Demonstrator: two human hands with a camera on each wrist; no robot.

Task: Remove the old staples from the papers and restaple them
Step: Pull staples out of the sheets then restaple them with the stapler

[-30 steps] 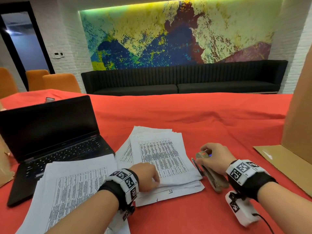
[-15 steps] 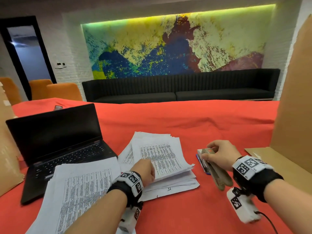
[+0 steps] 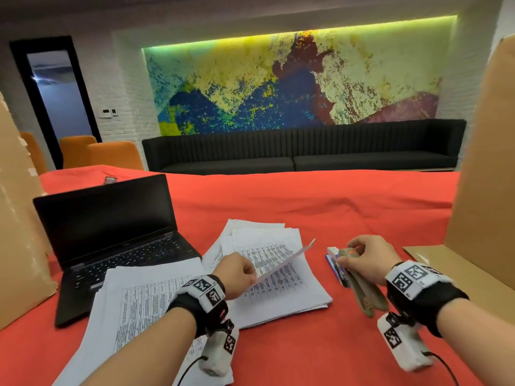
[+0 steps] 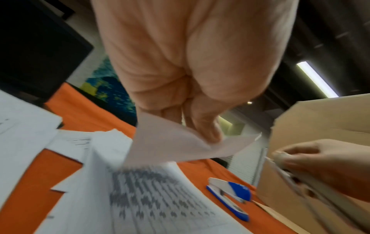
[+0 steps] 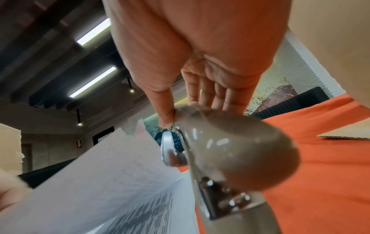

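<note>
My left hand (image 3: 249, 276) pinches the near corner of a printed set of sheets (image 3: 291, 258) and holds it tilted above the middle paper stack (image 3: 281, 296). The pinch on the lifted sheets (image 4: 180, 144) also shows in the left wrist view. My right hand (image 3: 351, 255) grips a grey-beige stapler (image 3: 365, 292) just above the red cloth, right of the stack. Its metal front (image 5: 170, 150) sits beside the raised paper edge (image 5: 120, 166). A blue and white stapler (image 4: 230, 195) lies on the cloth under the right hand.
An open black laptop (image 3: 111, 227) stands at the left. A second paper pile (image 3: 139, 302) lies in front of it, under my left forearm. Cardboard panels rise at the right (image 3: 487, 176) and the left (image 3: 19, 218). Red cloth (image 3: 306, 207) stretches beyond the papers.
My left hand has lifted the top sheets off the middle stack. The right hand has stayed beside the stack with the grey stapler. The head view has tilted upward.
</note>
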